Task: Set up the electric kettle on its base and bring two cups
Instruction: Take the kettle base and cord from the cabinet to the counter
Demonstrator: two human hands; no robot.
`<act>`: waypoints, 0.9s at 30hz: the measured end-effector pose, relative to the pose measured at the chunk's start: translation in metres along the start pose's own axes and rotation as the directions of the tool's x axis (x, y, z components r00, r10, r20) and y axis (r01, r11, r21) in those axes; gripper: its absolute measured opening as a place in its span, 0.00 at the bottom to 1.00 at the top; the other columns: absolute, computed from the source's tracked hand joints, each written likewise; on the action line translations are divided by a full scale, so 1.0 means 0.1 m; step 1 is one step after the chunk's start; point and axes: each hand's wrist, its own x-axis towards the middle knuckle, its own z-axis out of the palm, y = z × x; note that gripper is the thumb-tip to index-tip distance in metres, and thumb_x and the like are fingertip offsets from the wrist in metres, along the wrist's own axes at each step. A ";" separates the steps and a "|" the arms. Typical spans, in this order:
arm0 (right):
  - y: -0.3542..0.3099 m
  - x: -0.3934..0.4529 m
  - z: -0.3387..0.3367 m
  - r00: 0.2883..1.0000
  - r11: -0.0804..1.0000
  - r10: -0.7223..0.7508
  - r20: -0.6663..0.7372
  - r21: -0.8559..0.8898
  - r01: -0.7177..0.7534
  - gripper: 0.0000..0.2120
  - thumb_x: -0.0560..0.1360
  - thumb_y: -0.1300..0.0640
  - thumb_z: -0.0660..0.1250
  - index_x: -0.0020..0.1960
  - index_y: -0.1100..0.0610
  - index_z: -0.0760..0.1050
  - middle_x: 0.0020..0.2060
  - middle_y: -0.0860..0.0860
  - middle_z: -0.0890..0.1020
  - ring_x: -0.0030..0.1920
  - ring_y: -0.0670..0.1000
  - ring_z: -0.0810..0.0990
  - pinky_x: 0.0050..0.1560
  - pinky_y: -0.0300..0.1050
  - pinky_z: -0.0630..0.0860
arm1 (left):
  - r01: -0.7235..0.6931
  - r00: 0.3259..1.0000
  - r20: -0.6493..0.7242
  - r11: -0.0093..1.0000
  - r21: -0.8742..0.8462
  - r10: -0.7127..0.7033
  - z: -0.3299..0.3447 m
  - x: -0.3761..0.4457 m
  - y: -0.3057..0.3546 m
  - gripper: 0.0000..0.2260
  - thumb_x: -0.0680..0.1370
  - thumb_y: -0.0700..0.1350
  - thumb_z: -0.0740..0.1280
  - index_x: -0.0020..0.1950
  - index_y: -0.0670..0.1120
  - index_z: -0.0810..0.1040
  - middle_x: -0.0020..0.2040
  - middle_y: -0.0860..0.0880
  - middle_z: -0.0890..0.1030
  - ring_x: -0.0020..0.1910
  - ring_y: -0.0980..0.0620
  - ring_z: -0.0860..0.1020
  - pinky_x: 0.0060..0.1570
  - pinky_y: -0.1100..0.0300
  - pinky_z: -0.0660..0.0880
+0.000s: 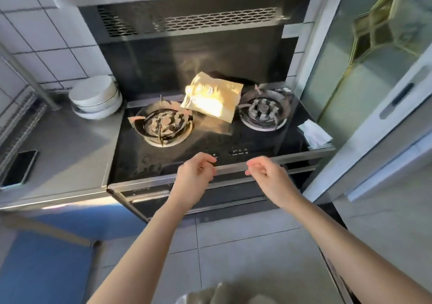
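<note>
Looks like the very start of the job to me: no kettle, no base and no cups anywhere in view, so wherever they are, it's outside this shot. Nothing has been picked up. My guess is the next move means turning away from the stove [210,154] and hunting down the kettle first, then its base.

Both arms are stretched out forward over the front edge of the stove. The left hand [195,175] hangs just above the front rim with the fingers loosely curled, holding nothing. The right hand [266,175] is beside it, a bit apart, fingers also half curled and empty, wrist bent slightly down.

On the stove itself there's a yellowish bag [211,100] lying between the two burners. A stack of white bowls [95,97] sits on the steel worktop [70,149] to the left, and a phone [19,168] lies near its front left edge.
</note>
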 end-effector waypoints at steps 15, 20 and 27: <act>-0.94 1.14 -1.76 0.888 0.899 -0.435 -0.151 -0.127 0.419 0.13 0.80 0.51 0.61 0.63 0.52 0.73 0.54 0.45 0.81 0.53 0.39 0.78 0.47 0.28 0.71 | -0.339 0.909 -0.214 0.933 0.119 0.357 0.14 1.40 1.78 0.08 0.79 0.43 0.63 0.55 0.53 0.77 0.46 0.54 0.82 0.44 0.58 0.80 0.42 0.67 0.74; -1.41 1.48 -2.48 0.792 0.797 -0.600 -0.111 -0.167 0.580 0.13 0.79 0.51 0.61 0.62 0.52 0.74 0.53 0.46 0.82 0.54 0.40 0.78 0.48 0.28 0.71 | -0.404 0.813 -0.404 0.906 0.127 0.419 0.12 1.67 2.43 0.08 0.79 0.44 0.64 0.56 0.51 0.78 0.46 0.54 0.82 0.45 0.57 0.80 0.46 0.63 0.78; -2.10 1.79 -3.18 0.676 0.683 -0.729 -0.105 -0.153 0.714 0.14 0.80 0.51 0.61 0.63 0.53 0.72 0.56 0.49 0.81 0.58 0.47 0.78 0.49 0.30 0.70 | -0.421 0.725 -0.470 0.864 0.278 0.504 -0.14 1.96 3.25 0.09 0.80 0.45 0.62 0.58 0.50 0.77 0.47 0.51 0.83 0.43 0.57 0.80 0.39 0.68 0.74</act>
